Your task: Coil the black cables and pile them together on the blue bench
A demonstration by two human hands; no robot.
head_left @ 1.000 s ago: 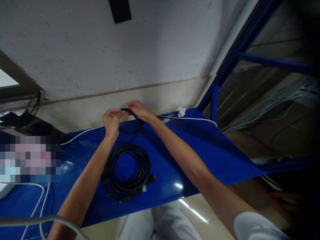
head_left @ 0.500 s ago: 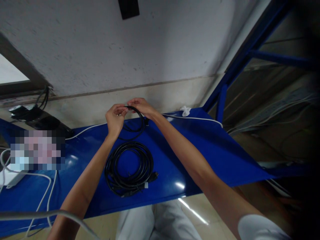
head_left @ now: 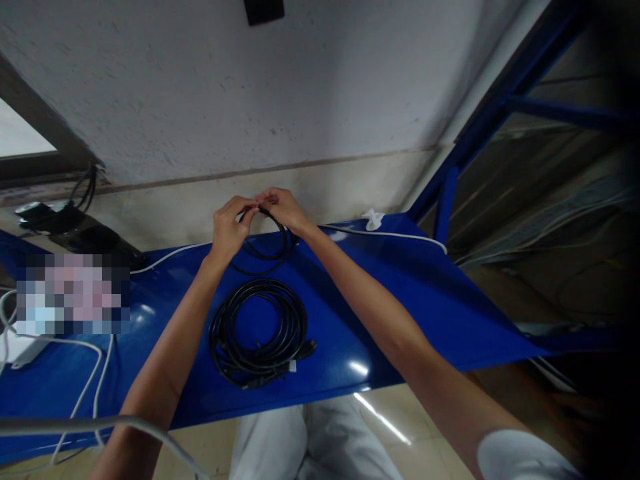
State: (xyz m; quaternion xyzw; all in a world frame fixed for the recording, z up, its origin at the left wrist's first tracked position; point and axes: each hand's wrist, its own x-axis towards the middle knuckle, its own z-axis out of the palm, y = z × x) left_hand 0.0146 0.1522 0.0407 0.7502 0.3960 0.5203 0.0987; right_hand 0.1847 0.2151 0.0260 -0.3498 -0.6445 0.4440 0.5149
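My left hand (head_left: 229, 227) and my right hand (head_left: 280, 208) meet at the top of a small black cable loop (head_left: 267, 250), held upright above the far part of the blue table (head_left: 425, 307). Both hands pinch the loop's top, fingertips almost touching. A larger coil of black cable (head_left: 257, 332) lies flat on the table in front of them, its plug ends (head_left: 300, 353) at the lower right of the coil.
A white cable (head_left: 395, 235) runs along the table's far edge by the wall. More white cables (head_left: 90, 380) lie at the left. Black devices (head_left: 75, 233) sit at the far left. A blue shelf frame (head_left: 450, 180) with wiring stands on the right.
My hands have drawn closer together on the small loop's top and risen slightly. The big coil has stayed still.
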